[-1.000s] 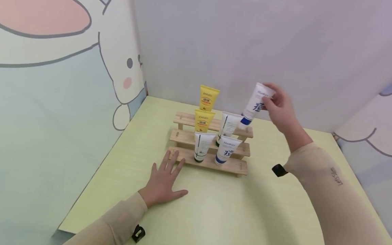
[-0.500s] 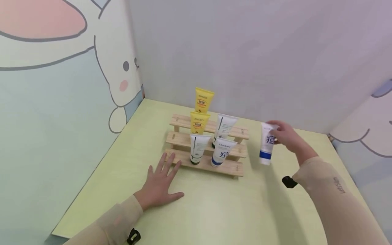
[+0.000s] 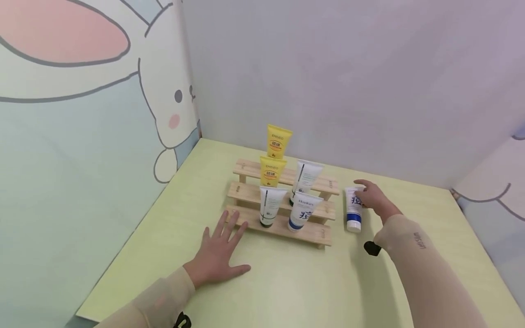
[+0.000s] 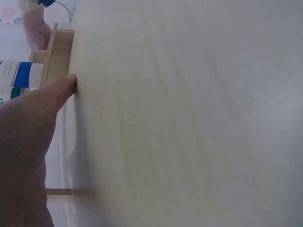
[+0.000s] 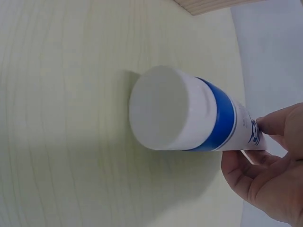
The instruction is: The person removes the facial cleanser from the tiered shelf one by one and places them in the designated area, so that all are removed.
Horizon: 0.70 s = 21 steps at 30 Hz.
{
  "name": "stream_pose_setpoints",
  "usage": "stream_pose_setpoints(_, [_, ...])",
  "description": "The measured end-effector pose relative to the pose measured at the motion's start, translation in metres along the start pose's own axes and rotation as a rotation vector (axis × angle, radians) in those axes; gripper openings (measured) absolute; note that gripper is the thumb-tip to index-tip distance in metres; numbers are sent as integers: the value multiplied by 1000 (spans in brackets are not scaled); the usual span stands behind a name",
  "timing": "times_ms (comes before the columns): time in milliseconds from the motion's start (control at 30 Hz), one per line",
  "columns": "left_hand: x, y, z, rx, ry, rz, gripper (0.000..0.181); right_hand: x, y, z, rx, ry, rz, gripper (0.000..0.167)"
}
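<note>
My right hand pinches the flat end of a white tube with a blue band, which lies at table level right of the wooden rack. In the right wrist view the tube's white cap faces the camera, with the thumb and fingers around its far end. My left hand lies with fingers spread, fingertips on the left end of the rack's lowest step. The left wrist view shows part of that hand beside the rack.
On the three-step rack stand two yellow tubes, two white tubes with green caps and a white tube with a blue band. A grey wall rises behind the table; a rabbit-patterned wall is on the left.
My right hand has carried the blue-banded tube from above the rack's top right end down to the table, right of the rack. My left hand has kept its place.
</note>
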<state>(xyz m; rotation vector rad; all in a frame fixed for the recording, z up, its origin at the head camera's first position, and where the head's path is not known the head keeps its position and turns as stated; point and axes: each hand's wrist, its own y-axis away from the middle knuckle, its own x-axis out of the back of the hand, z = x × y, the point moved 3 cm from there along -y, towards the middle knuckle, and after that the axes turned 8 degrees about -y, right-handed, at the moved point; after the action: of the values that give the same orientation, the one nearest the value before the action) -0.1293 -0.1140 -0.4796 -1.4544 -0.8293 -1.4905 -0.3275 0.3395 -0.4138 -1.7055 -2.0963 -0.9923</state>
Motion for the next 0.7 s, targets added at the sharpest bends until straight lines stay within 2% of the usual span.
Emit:
stream_pose_setpoints(200, [2, 0, 0, 0, -2, -13, 112, -3, -4, 4, -6, 82, 86, 60])
stream_pose_setpoints(267, [5, 1, 2, -2, -4, -19, 110, -1, 0, 5, -14, 107, 98, 60])
stream_pose_setpoints(433, [14, 0, 6, 1, -10, -50, 107, 12, 15, 4, -21, 156, 67, 62])
stream_pose_setpoints(500, [15, 0, 7, 2, -8, -57, 107, 23, 24, 0, 6, 174, 74, 63])
stream_pose_setpoints(567, [12, -1, 6, 1, -8, -48, 108, 35, 35, -7, 69, 166, 113, 63])
stream_pose_setpoints(633, [8, 0, 4, 2, -8, -36, 109, 47, 49, -19, 144, 120, 169, 64])
stream_pose_setpoints(700, [6, 1, 2, 6, -9, -20, 110, 57, 65, -34, 243, 20, 238, 65])
